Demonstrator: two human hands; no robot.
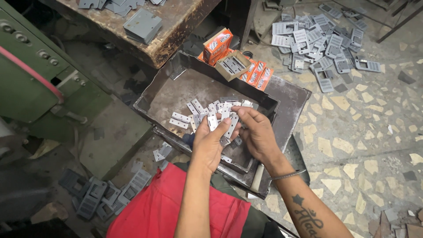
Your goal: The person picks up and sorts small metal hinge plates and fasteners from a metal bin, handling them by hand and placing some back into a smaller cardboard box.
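My left hand (208,143) grips a stack of small silver metal hinges (230,125) over a dark metal tray (286,94). My right hand (257,132) is beside it, with its fingers on the top of the same stack. More loose hinges (194,112) lie in a pile inside the tray, just beyond my hands.
Orange cardboard boxes (217,44) and an open box of hinges (233,65) sit on the tray's far rim. A heap of grey perforated metal plates (317,39) lies on the mosaic floor. A green machine (39,75) and a worn wooden bench (167,26) are at left. Red cloth (163,207) covers my lap.
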